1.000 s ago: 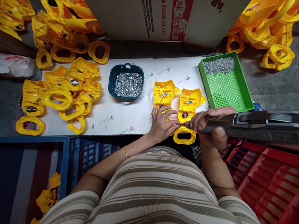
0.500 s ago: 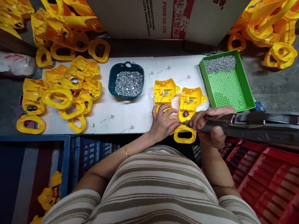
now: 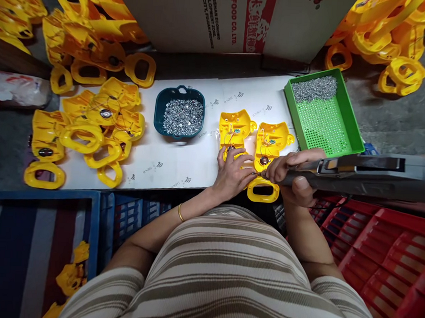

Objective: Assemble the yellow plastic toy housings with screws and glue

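Note:
My right hand (image 3: pixel 296 176) is closed around a grey electric screwdriver (image 3: pixel 370 176), held nearly level with its bit pointing left. My left hand (image 3: pixel 233 174) grips the lower part of the left yellow plastic shell (image 3: pixel 233 122), fingers curved over it and largely hiding its ring-shaped end. The left thumb and fingertips reach the screwdriver's tip; a screw there is too small to make out. Beside it lies a second yellow plastic shell (image 3: pixel 271 136), hollow side up, showing wires, a small green board and a round speaker. Its ring handle (image 3: pixel 263 191) sits below the bit.
A dark teal basket (image 3: pixel 158 115) holds small metal parts, and a green tray (image 3: pixel 354 139) holds screws. More yellow shells (image 3: pixel 105 109) are heaped at the left. A cardboard box (image 3: pixel 191 28) stands behind; blue (image 3: pixel 94 233) and red crates (image 3: pixel 379 265) flank me.
The screwdriver's rear end has swung slightly, and my right hand has shifted a little to the left. My left hand stays almost still on the shell.

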